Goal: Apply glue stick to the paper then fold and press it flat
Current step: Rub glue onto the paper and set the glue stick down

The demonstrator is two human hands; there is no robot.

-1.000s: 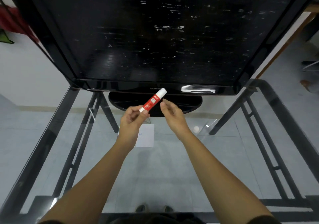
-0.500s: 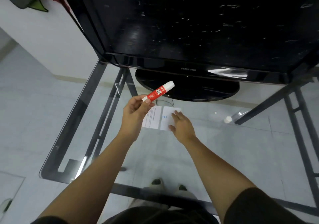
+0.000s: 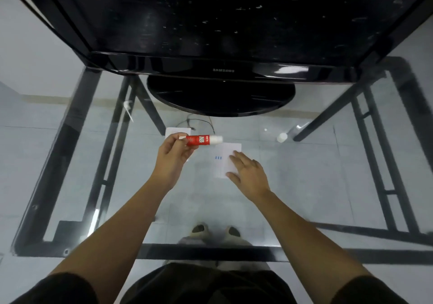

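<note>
The left hand [image 3: 172,157] is pinching the red glue stick [image 3: 203,140] between fingers and thumb, holding it level above the glass table [image 3: 304,186]. The right hand [image 3: 249,175], fingers spread flat, is resting on the white paper [image 3: 222,157] lying on the glass.

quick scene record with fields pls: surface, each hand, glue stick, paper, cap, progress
surface: glass table with a dark frame, monitor at the far edge
left hand: left hand holds the glue stick above the table, tip pointing right
right hand: right hand flat on the paper, fingers spread
paper: white sheet with small blue marks, lying flat
cap: small white cap standing apart to the right
progress: no fold visible yet
</note>
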